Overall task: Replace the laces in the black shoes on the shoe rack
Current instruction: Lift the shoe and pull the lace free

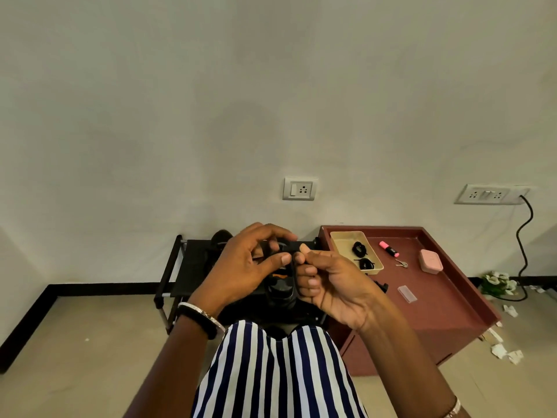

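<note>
Nearest to the camera is a blue and white striped garment (277, 372), and both forearms reach forward over it. The left wrist carries a black band (197, 319) and a thin bangle.

The two hands are together, and their thumb tips almost touch. The left hand (253, 263) has its fingers curled and grips the upper part of the black shoe (280, 292). The right hand (328, 285) pinches a thin black lace (293, 257) between thumb and forefinger, and its other fingers are folded into the palm. How the lace runs through the shoe I cannot tell, because the fingers hide it.

The black shoe is directly under the hands, on the black shoe rack (177, 267), which stands on the floor against the wall. A second dark shoe (221, 236) shows behind the left hand, at the back of the rack.

Just to the right of the rack is a red-brown table (446, 315) with a raised rim. On it is a beige tray (340, 242) that holds two bundles of black laces (359, 248). Beside the tray lie a pink highlighter (388, 248), small keys (401, 263), a pink box (430, 260) and a clear plastic piece (407, 294).

On the floor to the right lie paper scraps (509, 354) and white flowers (497, 283). On the wall are two sockets (299, 188), and a black cable (524, 236) hangs from the right one.
</note>
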